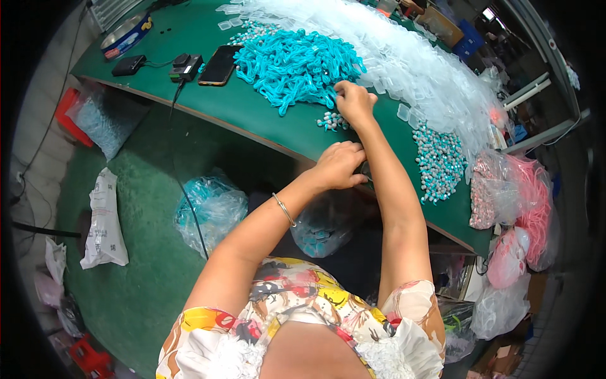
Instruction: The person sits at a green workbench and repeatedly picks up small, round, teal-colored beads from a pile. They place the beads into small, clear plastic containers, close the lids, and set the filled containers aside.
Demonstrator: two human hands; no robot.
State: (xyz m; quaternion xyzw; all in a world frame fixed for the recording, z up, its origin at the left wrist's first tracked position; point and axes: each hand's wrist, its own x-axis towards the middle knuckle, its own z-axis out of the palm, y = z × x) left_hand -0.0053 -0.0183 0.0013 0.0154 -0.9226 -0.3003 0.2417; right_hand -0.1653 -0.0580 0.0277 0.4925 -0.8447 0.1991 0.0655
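My right hand (355, 103) reaches over the table to the near right edge of a heap of turquoise cord loops (297, 66). Its fingers are bent together and touch or nearly touch the cords; what they pinch is hidden. Just below it lies a small cluster of grey and turquoise beads (331, 121). At the table's front edge, my left hand (341, 165), with a bracelet on its wrist, is closed with fingers curled downward. Something dark shows by its fingertips, too hidden to name. My right forearm passes close beside that hand.
Clear plastic cases (404, 69) form a long heap behind. More beads (439, 161) lie to the right, near bags of pink cords (533, 202). A phone (218, 65), a small cabled device (185, 67) and a round tin (126, 35) stand left. Plastic bags (211, 211) hang below the edge.
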